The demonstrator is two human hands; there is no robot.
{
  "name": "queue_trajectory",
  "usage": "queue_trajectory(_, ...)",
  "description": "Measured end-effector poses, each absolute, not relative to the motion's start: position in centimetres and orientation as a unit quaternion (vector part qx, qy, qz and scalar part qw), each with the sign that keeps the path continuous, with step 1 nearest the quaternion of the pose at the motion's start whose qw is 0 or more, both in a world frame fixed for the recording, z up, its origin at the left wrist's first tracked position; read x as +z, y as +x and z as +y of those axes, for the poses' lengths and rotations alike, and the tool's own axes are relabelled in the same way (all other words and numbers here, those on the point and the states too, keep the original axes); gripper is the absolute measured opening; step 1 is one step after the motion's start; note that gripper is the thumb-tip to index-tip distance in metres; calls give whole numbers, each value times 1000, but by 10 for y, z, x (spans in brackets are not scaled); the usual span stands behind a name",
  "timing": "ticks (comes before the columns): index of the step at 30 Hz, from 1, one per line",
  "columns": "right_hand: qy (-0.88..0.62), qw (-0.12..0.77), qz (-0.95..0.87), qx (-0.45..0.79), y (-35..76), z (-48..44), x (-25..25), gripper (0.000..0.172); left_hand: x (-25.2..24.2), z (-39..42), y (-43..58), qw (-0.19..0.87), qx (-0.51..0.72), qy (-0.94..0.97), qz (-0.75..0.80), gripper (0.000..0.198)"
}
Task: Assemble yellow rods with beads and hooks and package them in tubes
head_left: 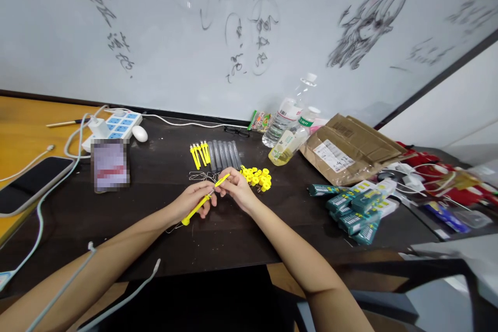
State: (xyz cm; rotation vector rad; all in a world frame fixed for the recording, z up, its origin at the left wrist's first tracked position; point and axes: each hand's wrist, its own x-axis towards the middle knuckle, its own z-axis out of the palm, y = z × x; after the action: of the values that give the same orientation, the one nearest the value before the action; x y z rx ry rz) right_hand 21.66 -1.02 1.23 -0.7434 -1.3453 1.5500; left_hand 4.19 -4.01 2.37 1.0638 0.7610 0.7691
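Observation:
My left hand point(196, 201) is closed around a slim yellow plastic piece point(193, 211) with a flared lower end, a thin wire showing below it. My right hand point(236, 190) pinches a smaller yellow plastic piece point(221, 180). The two pieces come together at a metal part between my fingertips; whether they are joined is hidden. Just beyond my hands lie several bent wire pieces point(197, 176), a row of clear tubes point(225, 154), and several yellow stems with metal tips point(199, 154). Beside my right hand is a cluster of small yellow caps point(257, 178).
Two bottles point(286, 142) and a snack packet point(259, 121) stand near the whiteboard point(175, 36). A cardboard parcel point(346, 145) and several green boxes point(358, 208) lie to the right. On the left are a power strip point(116, 127), a phone point(33, 184) and loose white cables.

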Motion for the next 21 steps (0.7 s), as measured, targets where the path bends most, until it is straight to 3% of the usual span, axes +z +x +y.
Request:
queue_trajectory(8,-248,457,-497,694,219,-10,15,24,19,-40,42,713,367,472,366,29)
queue_trajectory(21,-283,391,-570,665,213,-13,8,25,13,-37,44,661,458,456,382,26)
